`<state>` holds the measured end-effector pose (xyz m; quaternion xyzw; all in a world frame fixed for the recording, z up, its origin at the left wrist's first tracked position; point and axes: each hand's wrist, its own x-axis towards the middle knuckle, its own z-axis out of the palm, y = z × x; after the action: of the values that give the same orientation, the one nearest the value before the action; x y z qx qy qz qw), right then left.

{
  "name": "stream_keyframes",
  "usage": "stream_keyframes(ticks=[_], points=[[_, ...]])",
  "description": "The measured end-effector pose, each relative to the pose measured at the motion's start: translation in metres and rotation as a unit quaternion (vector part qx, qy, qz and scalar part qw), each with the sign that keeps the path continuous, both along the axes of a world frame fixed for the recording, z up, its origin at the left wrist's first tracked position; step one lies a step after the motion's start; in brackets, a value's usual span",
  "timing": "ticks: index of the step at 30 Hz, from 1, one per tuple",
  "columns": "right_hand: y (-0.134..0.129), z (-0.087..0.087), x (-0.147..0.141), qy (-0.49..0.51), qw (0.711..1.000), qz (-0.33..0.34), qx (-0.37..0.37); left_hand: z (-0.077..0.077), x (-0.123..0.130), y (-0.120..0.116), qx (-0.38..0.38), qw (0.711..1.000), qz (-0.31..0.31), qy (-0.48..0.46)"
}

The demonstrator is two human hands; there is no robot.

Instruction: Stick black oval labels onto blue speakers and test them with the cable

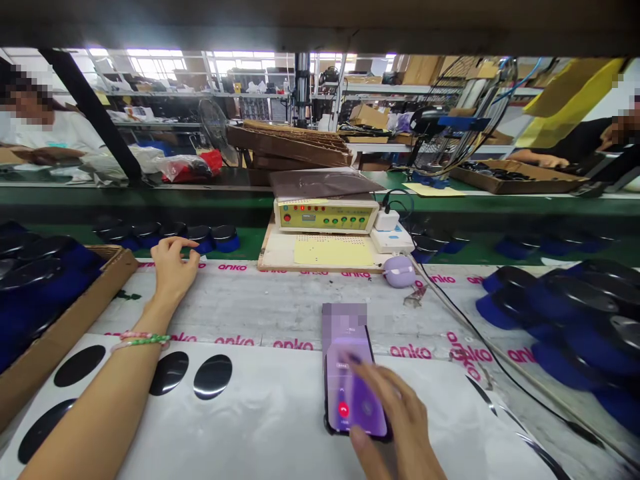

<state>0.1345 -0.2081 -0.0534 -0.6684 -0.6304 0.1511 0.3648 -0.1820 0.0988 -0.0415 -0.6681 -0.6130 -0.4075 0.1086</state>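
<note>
My left hand (175, 263) is stretched forward to the far edge of the table. Its fingers are bent, with a gap between thumb and forefinger, and nothing shows in them. Just beyond it stands a row of blue round pieces with glossy black tops (226, 239) on the green surface. My right hand (395, 407) is over a smartphone (355, 387), fingers spread and partly blurred. The phone lies face up, its purple screen showing a call with a red button. Below it is a white sheet (270, 407) bearing black ovals (213, 377).
At left stands a cardboard box (75, 313) full of blue pieces; more blue pieces (565, 307) pile up at right. A control box with lit buttons (325, 217), a purple case (399, 272) and cables lie ahead. Two people (55, 130) work across the line.
</note>
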Motion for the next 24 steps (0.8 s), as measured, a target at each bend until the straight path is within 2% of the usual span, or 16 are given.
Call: stream_keyframes(ticks=[2, 5, 12, 18, 22, 24], points=[[0.003, 0.01, 0.0, 0.018, 0.998, -0.066, -0.016, 0.0, -0.001, -0.001, 0.0, 1.0, -0.005, 0.002], [0.005, 0.018, 0.003, 0.053, 0.993, -0.104, -0.029, 0.001, -0.001, -0.002, 0.0, 1.0, -0.012, 0.006], [0.003, 0.008, 0.006, 0.031, 0.991, -0.128, -0.017, 0.002, -0.002, -0.005, -0.004, 1.0, -0.027, 0.012], [0.003, -0.004, -0.006, -0.086, 0.99, -0.108, -0.021, 0.003, -0.002, -0.006, -0.009, 0.999, -0.03, 0.022], [0.008, -0.008, -0.02, -0.17, 0.976, -0.133, -0.038, 0.003, -0.003, -0.004, -0.014, 0.999, -0.027, 0.033], [0.011, -0.009, -0.024, -0.18, 0.973, -0.139, -0.039, 0.001, -0.005, -0.003, -0.017, 0.999, -0.025, 0.041]])
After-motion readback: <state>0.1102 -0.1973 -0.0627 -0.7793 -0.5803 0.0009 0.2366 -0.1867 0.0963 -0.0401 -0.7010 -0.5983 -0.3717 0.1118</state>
